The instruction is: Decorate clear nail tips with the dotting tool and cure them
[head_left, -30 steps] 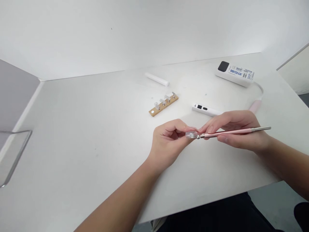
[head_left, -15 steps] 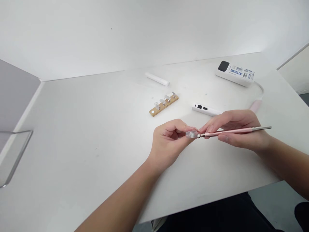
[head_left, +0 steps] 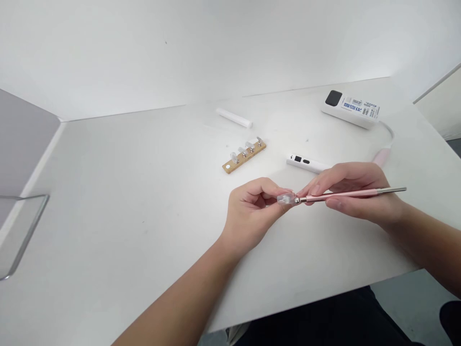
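My left hand (head_left: 254, 206) pinches a clear false nail tip (head_left: 285, 198) between thumb and fingers, above the white table. My right hand (head_left: 355, 190) is closed around a slim pink pen-like nail tool (head_left: 345, 194) with silver ends, held almost level. A small shiny metal ball (head_left: 297, 200) sits where the tool's front end meets the base of the nail tip; whether it belongs to the tool or the tip, I cannot tell. Beyond my hands lies a wooden strip (head_left: 245, 157) with several clear nail tips standing along it.
Just past my right hand is a white pen-shaped device (head_left: 308, 164) with a small dark screen. A white stick (head_left: 234, 117) lies farther back. At the back right, a white box (head_left: 351, 110) has a cable to a pink item (head_left: 382, 156). A metal frame (head_left: 25, 235) stands at left.
The pink tool has shifted very slightly in my right hand, its back end a little farther right. My left hand holds the nail tip in the same place.
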`<action>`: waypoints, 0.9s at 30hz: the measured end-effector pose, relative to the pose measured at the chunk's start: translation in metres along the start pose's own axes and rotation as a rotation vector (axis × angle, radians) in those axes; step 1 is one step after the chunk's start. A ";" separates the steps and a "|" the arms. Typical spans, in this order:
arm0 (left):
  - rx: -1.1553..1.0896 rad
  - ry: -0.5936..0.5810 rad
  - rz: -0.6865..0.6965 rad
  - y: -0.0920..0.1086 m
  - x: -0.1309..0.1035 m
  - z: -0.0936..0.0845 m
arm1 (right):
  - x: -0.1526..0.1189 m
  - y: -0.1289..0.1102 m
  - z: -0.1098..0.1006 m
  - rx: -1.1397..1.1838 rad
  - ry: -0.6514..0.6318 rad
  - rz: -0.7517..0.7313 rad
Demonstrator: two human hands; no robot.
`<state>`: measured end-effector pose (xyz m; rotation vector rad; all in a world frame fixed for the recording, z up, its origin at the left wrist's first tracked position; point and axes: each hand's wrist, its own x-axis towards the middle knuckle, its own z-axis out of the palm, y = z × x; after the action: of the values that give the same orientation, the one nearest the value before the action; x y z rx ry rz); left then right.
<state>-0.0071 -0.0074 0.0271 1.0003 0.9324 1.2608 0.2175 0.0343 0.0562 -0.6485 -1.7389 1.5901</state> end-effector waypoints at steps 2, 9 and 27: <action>-0.007 -0.001 -0.007 0.000 0.000 0.000 | 0.000 0.000 0.000 0.008 -0.005 -0.004; 0.025 0.010 -0.045 0.003 -0.001 0.002 | 0.001 -0.004 0.004 -0.006 0.039 0.011; 0.003 0.026 -0.060 0.004 -0.001 0.003 | 0.001 -0.003 0.004 -0.010 0.036 0.020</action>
<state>-0.0057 -0.0083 0.0320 0.9535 0.9775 1.2248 0.2144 0.0325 0.0597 -0.6964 -1.7204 1.5750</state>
